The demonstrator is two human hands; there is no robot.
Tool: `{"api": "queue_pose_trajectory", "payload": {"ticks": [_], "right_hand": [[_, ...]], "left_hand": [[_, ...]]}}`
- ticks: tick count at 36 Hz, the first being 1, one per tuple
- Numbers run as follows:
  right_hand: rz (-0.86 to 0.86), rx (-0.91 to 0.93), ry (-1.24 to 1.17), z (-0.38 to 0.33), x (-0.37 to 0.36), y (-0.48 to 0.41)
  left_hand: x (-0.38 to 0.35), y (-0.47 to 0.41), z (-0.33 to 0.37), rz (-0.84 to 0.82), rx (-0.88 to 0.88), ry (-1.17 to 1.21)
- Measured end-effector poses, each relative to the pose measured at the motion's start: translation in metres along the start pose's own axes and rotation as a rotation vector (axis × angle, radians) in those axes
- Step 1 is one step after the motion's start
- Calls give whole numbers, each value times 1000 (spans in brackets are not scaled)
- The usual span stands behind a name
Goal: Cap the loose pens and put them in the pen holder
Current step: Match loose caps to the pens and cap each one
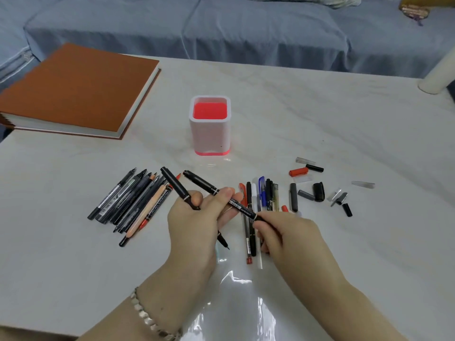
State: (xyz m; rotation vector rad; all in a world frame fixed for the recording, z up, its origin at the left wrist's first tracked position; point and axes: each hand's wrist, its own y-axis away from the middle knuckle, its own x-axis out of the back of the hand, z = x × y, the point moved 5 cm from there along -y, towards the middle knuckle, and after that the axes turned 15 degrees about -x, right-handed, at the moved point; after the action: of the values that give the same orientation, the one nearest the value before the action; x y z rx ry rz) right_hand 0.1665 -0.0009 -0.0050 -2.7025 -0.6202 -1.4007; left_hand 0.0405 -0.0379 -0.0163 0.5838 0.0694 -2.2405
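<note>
White marble-patterned table (pixel 320 114) fills the scene, glossy at the near edge, with blue cloth-draped furniture (pixel 221 28) running along the far side. A white square pen holder with a red interior (pixel 209 129) stands at the centre, nothing showing above its rim. The person's left hand (pixel 194 227) curls round a thick black marker (pixel 174 185), fingertips also steadying a slim black labelled pen (pixel 204 184), whose near end the right hand (pixel 290 237) pinches. A heap of loose pens (pixel 133 200) lies left, a row of pens (pixel 261 195) sits under the hands, and scattered caps (pixel 317 190) lie right. A brown-covered book (pixel 73 87) rests far left.
</note>
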Motion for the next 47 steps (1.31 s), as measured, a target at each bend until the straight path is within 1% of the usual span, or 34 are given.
{"api": "queue_pose_trajectory", "payload": {"ticks": [1, 3, 4, 6, 8, 9, 13, 15, 18, 20, 22, 24, 26, 28, 29, 30, 32, 34, 36, 38, 41, 43, 47], "right_hand": [[81, 41, 99, -3, 0, 2], [168, 85, 140, -6, 1, 5], [186, 91, 135, -5, 0, 6], [168, 97, 108, -1, 1, 5], [-11, 30, -57, 3, 2, 2], [-72, 7, -134, 5, 3, 2], [-166, -52, -274, 8, 7, -1], [-269, -119, -377, 9, 5, -3], [-441, -233, -605, 13, 5, -5], [-495, -252, -675, 15, 1, -5], [-467, -231, -622, 17, -3, -7], [-366, -179, -437, 18, -6, -9], [-222, -155, -276, 25, -4, -14], [-50, -204, -170, 39, -1, -23], [5, -242, -122, 45, -1, -27], [21, -293, -61, 51, -3, -31], [-33, -391, 85, 56, -13, -36], [-78, -424, 204, 56, -22, -37], [-67, -428, 249, 54, -25, -38], [-53, -436, 262, 54, -24, -39], [-52, -455, 172, 59, -20, -39], [-83, -461, 40, 64, -18, -37], [-194, -484, -339, 68, -12, -27]], "left_hand": [[-1, 0, 0, 15, -4, 4], [-2, 1, 0, 38, -9, 10], [-2, 2, 0, 49, -10, 9], [-3, 3, 0, 59, -4, 7], [-3, 3, 0, 44, 18, 15], [-4, 3, -1, 23, 31, 20], [-7, 2, -1, -91, 50, 13], [-8, 1, 0, -148, 53, 10], [-11, -3, 2, -228, 54, 13], [-11, -3, 3, -259, 48, 0], [-10, -4, 2, -256, 34, -40], [-7, -7, 0, -226, 6, -122], [0, -13, 0, -199, -54, -265], [9, -20, 1, -201, -118, -415], [12, -24, 1, -217, -149, -491], [16, -28, 0, -239, -179, -574], [21, -35, -3, -289, -236, -769], [21, -38, -9, -348, -246, -944], [17, -38, -14, -409, -236, -1055], [12, -37, -20, -461, -237, -1129], [4, -38, -26, -540, -285, -1285], [-1, -38, -31, -571, -286, -1322], [-5, -37, -37, -599, -263, -1339]]}}
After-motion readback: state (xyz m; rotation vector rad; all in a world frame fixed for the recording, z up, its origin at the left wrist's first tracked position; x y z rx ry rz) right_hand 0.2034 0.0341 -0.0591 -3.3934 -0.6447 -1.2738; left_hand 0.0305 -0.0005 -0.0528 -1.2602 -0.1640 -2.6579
